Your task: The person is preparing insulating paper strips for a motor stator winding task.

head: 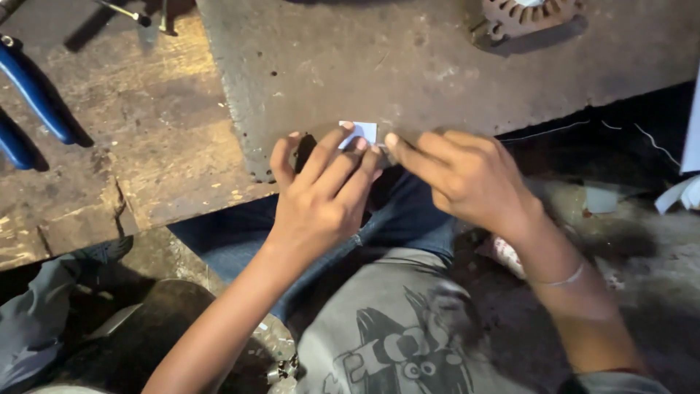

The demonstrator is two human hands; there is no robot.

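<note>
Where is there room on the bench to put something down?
The grey slab is bare between the hands and the toothed metal ring. The wood is bare between the blue pliers and the slab. It is crowded at the paper, under left hand and right hand.

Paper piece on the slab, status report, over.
Both hands, left and right, fingertips pressing small white paper piece on grey slab. Nothing in the way.
</note>
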